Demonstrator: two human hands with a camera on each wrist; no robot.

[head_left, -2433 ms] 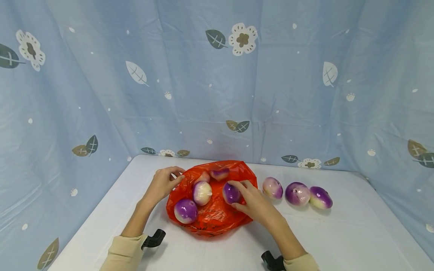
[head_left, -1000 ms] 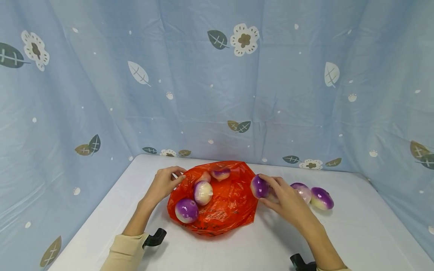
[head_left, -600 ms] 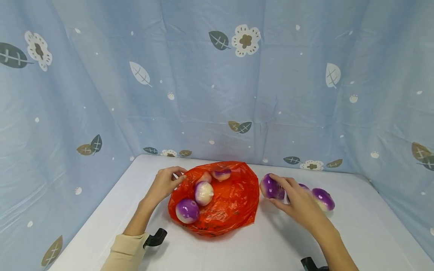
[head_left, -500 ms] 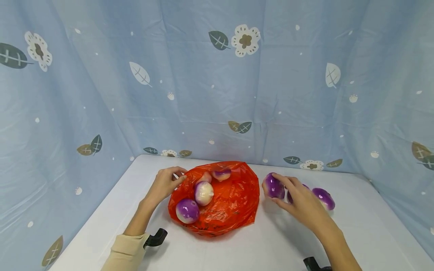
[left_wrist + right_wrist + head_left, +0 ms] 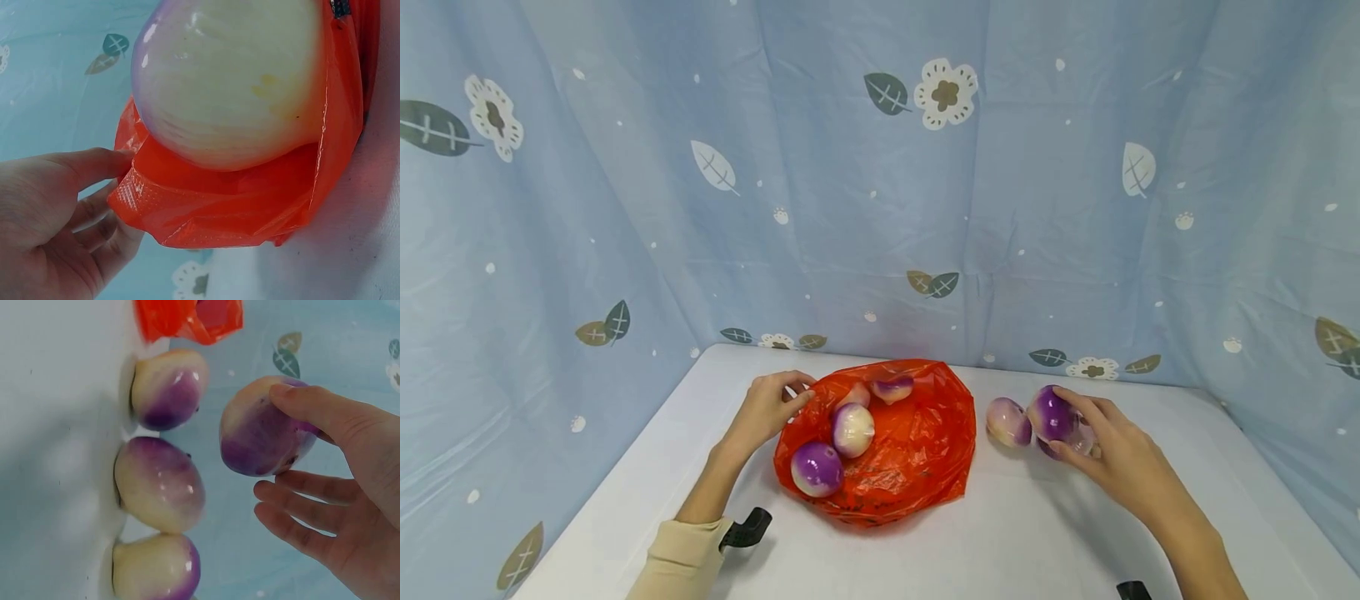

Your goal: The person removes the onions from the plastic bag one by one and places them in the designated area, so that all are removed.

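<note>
Now, line by line, from where I stand:

Right hand: the right hand (image 5: 1120,454) holds a purple-and-white turnip (image 5: 1051,414) lifted clear of the table, right of centre in the head view; its thumb and fingers (image 5: 294,487) curl round it, the lower fingers spread loosely beneath.

Change: moments ago this hand was inside the orange bag, closing on a turnip; it has since carried one out to the right, over the row on the table. By my judgement, one more turnip is about to join the row, with four remaining in the bag.

Row: three turnips lie side by side on the white table (image 5: 1000,533). The head view shows only the nearest one (image 5: 1007,422) plainly, the others hidden behind the hand.

Right wrist view: all three show in a line down the left of the frame, top (image 5: 169,389), middle (image 5: 159,484), bottom (image 5: 156,567), and the held turnip (image 5: 262,428) hangs apart from them, touching none.

Left hand: the left hand (image 5: 766,410) pinches the rim of the orange bag (image 5: 910,450) at its left edge, fingers together on the plastic.

Left wrist view: fingers (image 5: 81,169) clamp a fold of the rim (image 5: 206,212), with one pale turnip (image 5: 231,81) bulging against the plastic just beside, which the head view cannot show so closely.

Bag contents: four turnips show, the frontmost purple one (image 5: 816,469) low in the bag.
</note>
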